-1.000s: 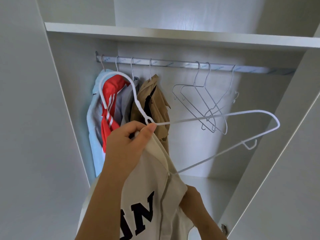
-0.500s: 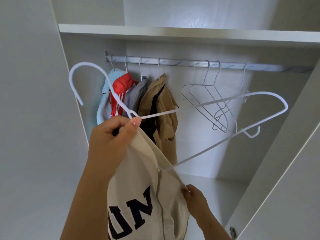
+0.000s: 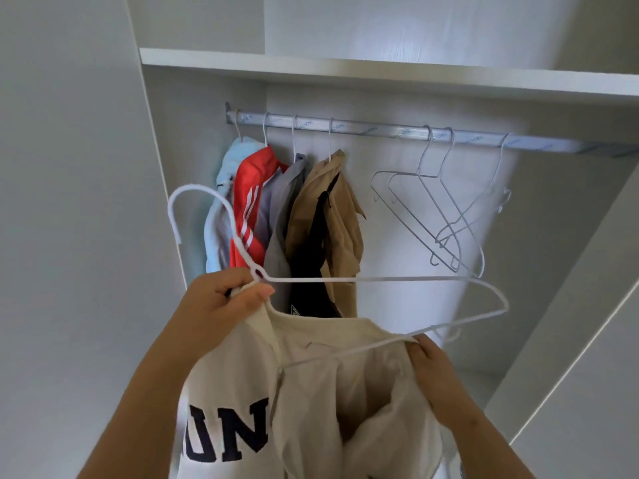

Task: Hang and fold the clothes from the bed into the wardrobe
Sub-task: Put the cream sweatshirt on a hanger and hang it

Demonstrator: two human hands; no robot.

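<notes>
— Jersey (image 3: 235,392): where is it?

— Low in the view, held up in front of the open wardrobe (image 3: 380,229), below the rail (image 3: 380,127). It is cream with navy letters and sits only half on a white hanger (image 3: 380,279). One wire arm runs down inside the neck. The far shoulder end sticks out bare to the right.

— And each grip?

— The left grip (image 3: 221,299) pinches the hanger's neck just under the hook, with the collar edge caught beneath the thumb. The right grip (image 3: 432,364) is closed on the cloth at the open neck edge, right where the lower wire meets the fabric.

— Is the hook on the rail?

— No. It curves up and to the left, in front of the hung clothes and well apart from the rail.

— What hangs there?

— Bunched at the left end are a pale blue piece (image 3: 224,167), a red top (image 3: 252,188) with white stripes, a grey one (image 3: 287,209) and a tan shirt (image 3: 342,216) with something black inside it. Further right, three bare hangers (image 3: 432,209) overlap one another. A shelf (image 3: 345,69) runs above the rail
</notes>
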